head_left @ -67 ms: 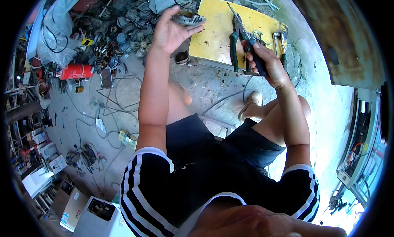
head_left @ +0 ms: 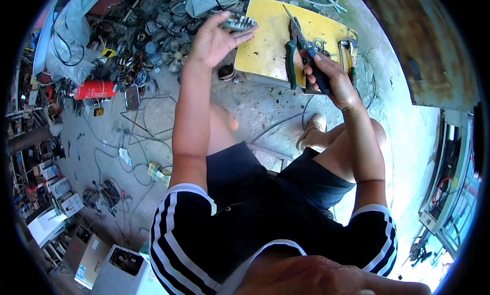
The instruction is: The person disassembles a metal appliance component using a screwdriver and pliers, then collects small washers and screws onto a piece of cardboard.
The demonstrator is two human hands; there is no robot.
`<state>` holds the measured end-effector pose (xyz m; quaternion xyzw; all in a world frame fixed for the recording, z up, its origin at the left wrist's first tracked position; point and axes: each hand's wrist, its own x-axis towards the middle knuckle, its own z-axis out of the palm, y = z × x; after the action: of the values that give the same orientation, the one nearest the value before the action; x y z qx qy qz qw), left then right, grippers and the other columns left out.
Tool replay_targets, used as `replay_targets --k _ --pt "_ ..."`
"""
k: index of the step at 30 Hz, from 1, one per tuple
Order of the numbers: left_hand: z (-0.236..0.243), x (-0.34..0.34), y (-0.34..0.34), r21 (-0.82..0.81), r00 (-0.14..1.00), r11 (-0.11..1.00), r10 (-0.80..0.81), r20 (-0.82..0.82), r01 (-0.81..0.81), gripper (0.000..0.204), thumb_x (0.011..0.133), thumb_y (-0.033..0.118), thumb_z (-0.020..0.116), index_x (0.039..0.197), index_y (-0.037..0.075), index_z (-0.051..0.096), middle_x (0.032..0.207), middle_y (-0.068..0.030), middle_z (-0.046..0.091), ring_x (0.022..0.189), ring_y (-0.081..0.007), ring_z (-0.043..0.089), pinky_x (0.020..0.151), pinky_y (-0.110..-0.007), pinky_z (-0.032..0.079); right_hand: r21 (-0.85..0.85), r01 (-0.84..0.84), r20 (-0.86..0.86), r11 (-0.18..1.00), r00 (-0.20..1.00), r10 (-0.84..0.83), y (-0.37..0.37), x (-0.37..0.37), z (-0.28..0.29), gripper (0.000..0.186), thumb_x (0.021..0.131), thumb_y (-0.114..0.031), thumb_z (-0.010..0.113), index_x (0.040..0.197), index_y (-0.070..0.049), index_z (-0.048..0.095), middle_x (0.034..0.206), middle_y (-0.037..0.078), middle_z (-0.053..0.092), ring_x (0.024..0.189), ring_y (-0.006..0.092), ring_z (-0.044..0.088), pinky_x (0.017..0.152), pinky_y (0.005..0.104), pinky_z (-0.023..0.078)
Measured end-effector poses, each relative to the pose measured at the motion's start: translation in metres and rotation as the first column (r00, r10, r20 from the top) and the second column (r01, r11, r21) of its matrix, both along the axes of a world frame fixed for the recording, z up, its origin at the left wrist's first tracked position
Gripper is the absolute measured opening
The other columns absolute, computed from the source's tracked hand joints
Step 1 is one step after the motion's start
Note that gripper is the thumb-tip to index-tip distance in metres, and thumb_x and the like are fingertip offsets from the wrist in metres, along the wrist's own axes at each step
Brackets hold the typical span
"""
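My left hand [head_left: 212, 44] holds a small round metal part with slots or teeth along its edge [head_left: 239, 23], pinched between thumb and fingers at the left edge of the yellow board [head_left: 265, 50]. Motion blurs the part, so its exact kind does not show. My right hand [head_left: 334, 80] is closed round the dark handle of a screwdriver [head_left: 320, 75], whose long thin shaft slants up and left over the board. Just left of that handle lie green-handled pliers [head_left: 291, 62], partly covered by the screwdriver and my fingers.
Metal rings [head_left: 319, 43] and another hand tool [head_left: 348, 52] lie on the board's right side. A heap of motor parts [head_left: 153, 34] fills the far left, near a red cylinder [head_left: 95, 89]. Cables [head_left: 138, 136] trail over the floor. A rusty panel [head_left: 434, 44] stands at right.
The metal part has tilted a little in my left hand, and the hand has shifted very slightly. My right hand and the screwdriver look nearly unmoved.
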<state>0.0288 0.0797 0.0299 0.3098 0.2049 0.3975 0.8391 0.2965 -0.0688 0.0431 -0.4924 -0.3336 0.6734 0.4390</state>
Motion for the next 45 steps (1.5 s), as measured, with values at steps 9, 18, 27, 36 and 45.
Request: replay_targets --k 9,18,27,36,45 --pt "0.011 0.011 -0.012 0.105 0.981 0.983 -0.161 0.109 0.150 0.076 0.090 0.052 0.059 0.146 0.009 0.033 0.148 -0.0257 0.036 0.134 -0.0545 0.033 0.110 -0.066 0.025 0.288 -0.024 0.347 0.957 0.934 -0.081 -0.010 -0.009 0.011 0.045 0.098 -0.023 0.057 0.140 -0.009 0.050 0.091 -0.002 0.060 0.071 0.0034 0.052 0.058 0.0181 0.043" --pt "0.018 0.019 -0.014 -0.015 0.960 0.988 -0.148 0.236 0.156 0.084 0.086 0.058 0.058 0.145 0.003 0.034 0.149 -0.0343 0.028 0.135 -0.0578 0.027 0.114 -0.062 0.023 0.266 -0.107 0.375 0.958 0.927 0.000 -0.019 -0.014 0.021 0.042 0.097 -0.024 0.061 0.136 -0.009 0.056 0.089 -0.002 0.059 0.068 0.0046 0.050 0.060 0.0205 0.043" --pt "0.019 0.026 -0.015 -0.055 0.975 0.996 -0.061 0.212 0.075 0.081 0.087 0.053 0.058 0.142 -0.002 0.036 0.148 -0.0335 0.030 0.136 -0.0544 0.027 0.115 -0.062 0.023 0.256 -0.146 0.372 0.956 0.927 0.042 -0.017 -0.019 0.022 0.042 0.098 -0.024 0.059 0.136 -0.007 0.055 0.082 -0.003 0.059 0.065 0.0048 0.050 0.058 0.0204 0.042" --pt "0.021 0.026 -0.019 0.002 0.972 0.999 -0.032 0.232 0.032 0.074 0.082 0.042 0.065 0.138 -0.001 0.041 0.140 -0.0244 0.045 0.139 -0.0420 0.032 0.116 -0.066 0.020 0.153 -0.120 0.204 0.981 0.975 0.088 -0.016 -0.017 0.018 0.041 0.100 -0.027 0.056 0.134 -0.005 0.055 0.082 -0.003 0.058 0.064 0.0022 0.048 0.049 0.0171 0.037" --pt "0.006 0.021 -0.011 0.301 0.999 0.953 -0.032 0.008 0.028 0.076 0.086 0.054 0.058 0.139 0.002 0.042 0.142 -0.0255 0.044 0.134 -0.0424 0.041 0.115 -0.055 0.030 0.088 -0.144 0.125 0.986 0.983 0.133 -0.015 -0.016 0.006 0.038 0.100 -0.027 0.055 0.128 -0.002 0.058 0.085 -0.002 0.059 0.067 0.0027 0.051 0.051 0.0163 0.038"
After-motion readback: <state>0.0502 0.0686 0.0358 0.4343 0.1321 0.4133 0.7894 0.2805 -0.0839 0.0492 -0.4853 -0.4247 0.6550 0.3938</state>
